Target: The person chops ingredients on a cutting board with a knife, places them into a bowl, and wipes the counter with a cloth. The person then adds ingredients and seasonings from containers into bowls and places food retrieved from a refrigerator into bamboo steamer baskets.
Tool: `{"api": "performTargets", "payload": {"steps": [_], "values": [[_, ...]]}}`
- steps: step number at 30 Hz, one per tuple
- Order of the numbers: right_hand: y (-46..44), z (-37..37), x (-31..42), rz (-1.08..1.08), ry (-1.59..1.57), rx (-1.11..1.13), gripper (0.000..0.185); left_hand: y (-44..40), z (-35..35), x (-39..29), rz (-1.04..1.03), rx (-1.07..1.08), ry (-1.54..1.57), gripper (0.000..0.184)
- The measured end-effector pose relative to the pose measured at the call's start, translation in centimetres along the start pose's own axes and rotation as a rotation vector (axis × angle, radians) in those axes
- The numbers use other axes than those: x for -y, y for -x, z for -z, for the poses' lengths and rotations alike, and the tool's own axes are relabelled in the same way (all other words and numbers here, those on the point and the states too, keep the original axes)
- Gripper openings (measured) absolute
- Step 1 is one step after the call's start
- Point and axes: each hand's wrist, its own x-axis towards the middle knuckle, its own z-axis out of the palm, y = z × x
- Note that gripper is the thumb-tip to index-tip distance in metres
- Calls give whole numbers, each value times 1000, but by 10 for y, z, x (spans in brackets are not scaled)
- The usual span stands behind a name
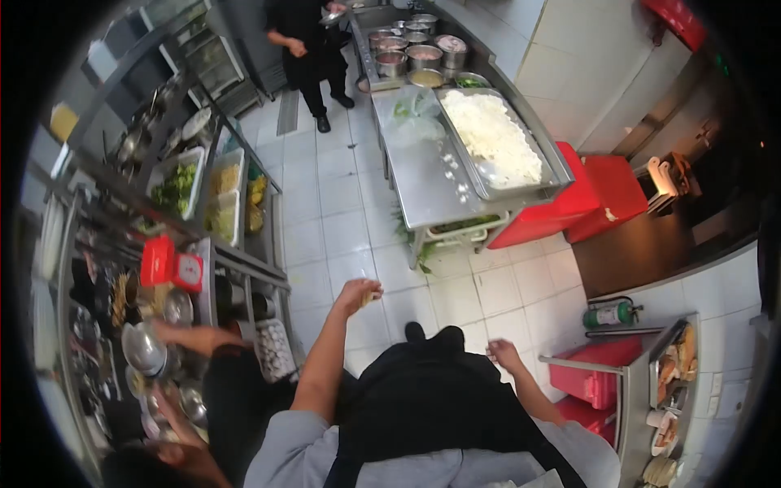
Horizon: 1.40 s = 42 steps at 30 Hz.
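Note:
My left hand (pixel 358 298) is held out over the tiled floor with its fingers curled in. A small pale patch shows at its fingertips, and I cannot make out what it is. My right hand (pixel 505 355) hangs to the right of my black apron (pixel 439 398), its fingers loosely bent and a little apart, with nothing visible in them. Neither hand touches a surface. Ahead stands a steel table (pixel 419 183) bearing a large tray (pixel 486 193) of white shredded or chopped food and a clear plastic bag (pixel 415 114).
A co-worker (pixel 236 398) bends over metal bowls (pixel 145 348) at the left, near a red scale (pixel 189 271). Another person (pixel 305 57) stands ahead by several steel pots (pixel 425 57). Red boxes (pixel 606 195) and a rack (pixel 622 398) line the right side.

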Motion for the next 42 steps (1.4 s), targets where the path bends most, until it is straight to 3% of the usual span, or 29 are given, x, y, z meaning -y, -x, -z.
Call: {"api": "performTargets", "payload": {"steps": [4,6,8,9,12,16,20,24,26,30,34,36,38,40,42], "values": [[-109,-80,165,406,269,197,26,11,52,-48,-26,-127,9,17],[-109,-118,278,389,136,324,26,2,91,-58,-31,-170,18,17],[-149,-140,330,452,100,407,25,-25,124,-88,-55,-216,14,17],[-162,-153,347,503,64,488,24,-37,140,-103,-48,-187,74,17],[-171,-171,402,423,8,417,24,-77,159,-156,-24,-138,150,17],[-187,-182,410,394,28,285,24,-144,158,-248,6,26,-98,19],[-176,-182,452,230,-110,266,24,-228,130,-328,-15,131,-330,17],[-190,-166,499,265,-210,217,23,-344,124,-371,-11,127,-582,15],[-199,-150,523,274,-261,218,24,-394,129,-380,-85,98,-935,18],[-238,-130,591,379,-252,246,22,-452,145,-409,42,-26,-952,23],[-296,-149,691,473,-192,299,24,-485,140,-437,32,82,-1246,31],[-327,-178,736,516,-196,322,24,-531,155,-435,304,268,-1453,33],[-359,-202,780,565,-185,330,25,-593,191,-411,242,720,-1725,29],[-378,-217,817,793,210,164,26,-589,182,-431,385,181,-1434,30],[-399,-220,832,743,226,112,26,-613,191,-444,438,252,-1440,29]]}}
